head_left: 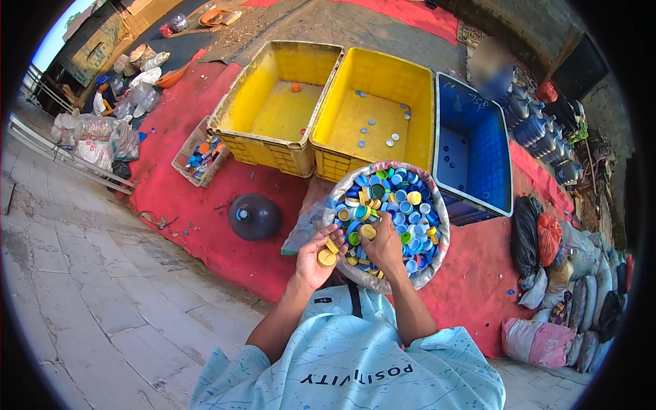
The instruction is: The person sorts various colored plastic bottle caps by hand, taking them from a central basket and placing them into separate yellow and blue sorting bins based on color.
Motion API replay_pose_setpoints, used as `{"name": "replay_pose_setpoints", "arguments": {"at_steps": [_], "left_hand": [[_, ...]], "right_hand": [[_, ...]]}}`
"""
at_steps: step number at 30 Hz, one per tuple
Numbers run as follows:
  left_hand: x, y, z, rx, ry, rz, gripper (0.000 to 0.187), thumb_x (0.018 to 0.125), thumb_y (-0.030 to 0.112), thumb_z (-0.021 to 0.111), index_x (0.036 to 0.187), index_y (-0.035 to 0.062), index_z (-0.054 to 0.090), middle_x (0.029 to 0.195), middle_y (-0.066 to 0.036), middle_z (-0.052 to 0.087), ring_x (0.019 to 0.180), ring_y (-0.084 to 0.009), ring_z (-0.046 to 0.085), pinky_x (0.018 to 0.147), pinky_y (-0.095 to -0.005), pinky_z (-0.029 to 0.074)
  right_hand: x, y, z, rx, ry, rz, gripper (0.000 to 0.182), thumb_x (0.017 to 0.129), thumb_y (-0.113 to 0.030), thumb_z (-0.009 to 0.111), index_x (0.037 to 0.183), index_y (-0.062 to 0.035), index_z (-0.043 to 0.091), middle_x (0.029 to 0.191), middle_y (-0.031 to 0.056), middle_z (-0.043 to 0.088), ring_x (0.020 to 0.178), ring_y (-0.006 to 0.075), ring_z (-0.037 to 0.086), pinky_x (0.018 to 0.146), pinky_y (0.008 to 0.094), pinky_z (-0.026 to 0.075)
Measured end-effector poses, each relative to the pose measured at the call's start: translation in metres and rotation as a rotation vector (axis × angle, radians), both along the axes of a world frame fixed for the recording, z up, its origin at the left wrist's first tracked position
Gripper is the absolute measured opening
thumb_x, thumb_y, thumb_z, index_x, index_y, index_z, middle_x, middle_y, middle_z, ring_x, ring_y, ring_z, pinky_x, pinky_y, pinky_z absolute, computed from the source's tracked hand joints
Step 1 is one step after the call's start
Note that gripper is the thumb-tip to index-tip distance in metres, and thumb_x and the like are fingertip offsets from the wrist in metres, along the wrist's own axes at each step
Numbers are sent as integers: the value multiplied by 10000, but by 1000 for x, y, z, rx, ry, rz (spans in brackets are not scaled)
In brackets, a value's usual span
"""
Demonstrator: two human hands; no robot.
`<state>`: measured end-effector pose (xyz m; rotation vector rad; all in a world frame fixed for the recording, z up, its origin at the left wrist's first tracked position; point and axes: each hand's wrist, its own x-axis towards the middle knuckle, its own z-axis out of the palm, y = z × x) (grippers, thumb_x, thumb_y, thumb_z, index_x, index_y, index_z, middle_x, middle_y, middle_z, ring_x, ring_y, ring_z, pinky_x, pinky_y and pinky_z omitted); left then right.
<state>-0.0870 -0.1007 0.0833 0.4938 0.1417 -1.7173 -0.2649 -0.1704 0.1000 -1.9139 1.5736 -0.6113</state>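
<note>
A round sack [442, 236] full of mixed bottle caps [414, 222], mostly blue with some green, white and yellow, stands in front of me. My left hand [314, 265] is at the sack's left side, palm up, with a few yellow bottle caps [327, 257] resting in it. Over the heap, my right hand [385, 247] has its fingers closed on a yellow bottle cap [367, 231]. Its fingertips are partly hidden.
Beyond the sack stand two yellow crates [281, 141] [365, 115] and a blue crate [471, 147], each with a few caps inside. A smaller crate [183, 164] and a dark water jug [255, 216] sit left. Filled bags [540, 342] lie right. Other people are farther back.
</note>
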Motion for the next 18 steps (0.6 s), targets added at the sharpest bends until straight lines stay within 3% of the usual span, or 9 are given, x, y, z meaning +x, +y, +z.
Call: {"name": "replay_pose_setpoints", "arguments": {"at_steps": [4, 5, 8, 9, 12, 13, 16, 18], "left_hand": [[3, 1, 5, -9, -31, 21, 249, 964, 84, 528, 1195, -2, 557, 1120, -129, 616, 1039, -242, 622, 961, -385, 525], [4, 0, 5, 12, -37, 26, 239, 964, 101, 548, 1182, 3, 560, 1107, -125, 621, 1026, -234, 628, 950, -377, 534], [8, -2, -1, 78, -70, 32, 214, 964, 149, 598, 1140, 31, 574, 1072, -99, 634, 1004, -207, 636, 929, -360, 547], [12, -4, -1, 101, -92, 30, 201, 961, 162, 608, 1126, 48, 581, 1061, -82, 635, 1005, -194, 633, 930, -358, 544], [23, -5, 6, 142, -40, 50, 176, 962, 203, 617, 1074, 71, 587, 1059, -68, 637, 1011, -187, 630, 922, -366, 543], [28, -6, 9, 151, -3, 59, 174, 963, 216, 617, 1056, 73, 587, 1063, -70, 637, 1013, -190, 630, 917, -371, 544], [44, -10, 8, 140, 22, 89, 212, 974, 281, 596, 1033, 77, 593, 1101, -98, 641, 1007, -209, 632, 920, -386, 531], [55, -13, 8, 123, 36, 104, 314, 971, 364, 559, 1061, 66, 597, 1137, -114, 627, 1069, -243, 593, 974, -427, 479]], "right_hand": [[-6, 0, 18, 90, -202, -78, 584, 788, -196, 751, 1255, 33, 484, 999, 188, 622, 899, 315, 640, 741, 399, 515], [-4, 2, 22, 227, -427, -160, 472, 848, -220, 700, 1218, 36, 557, 967, 123, 619, 831, 220, 610, 713, 344, 498], [-9, 1, 25, 649, -1086, -136, 439, 926, -278, 584, 1243, 24, 557, 910, 52, 584, 686, 104, 521, 660, 295, 466], [-5, 1, 25, 699, -1232, -121, 445, 950, -338, 496, 1210, 12, 581, 907, 61, 588, 699, 131, 519, 666, 286, 458], [18, 0, 27, 877, -1512, -250, 417, 956, -315, 465, 1188, 9, 585, 925, 80, 600, 768, 180, 557, 725, 316, 487], [23, 0, 28, 914, -1584, -156, 390, 971, -299, 448, 1179, 4, 575, 1035, 103, 616, 864, 207, 597, 783, 355, 509], [51, -1, 37, 994, -1606, -218, 401, 964, -306, 428, 1172, 5, 573, 1076, 136, 638, 968, 257, 622, 855, 381, 507], [67, -2, 32, 1002, -1647, -231, 410, 907, -221, 462, 1238, 19, 501, 1198, 178, 592, 1062, 299, 606, 919, 407, 498]]}}
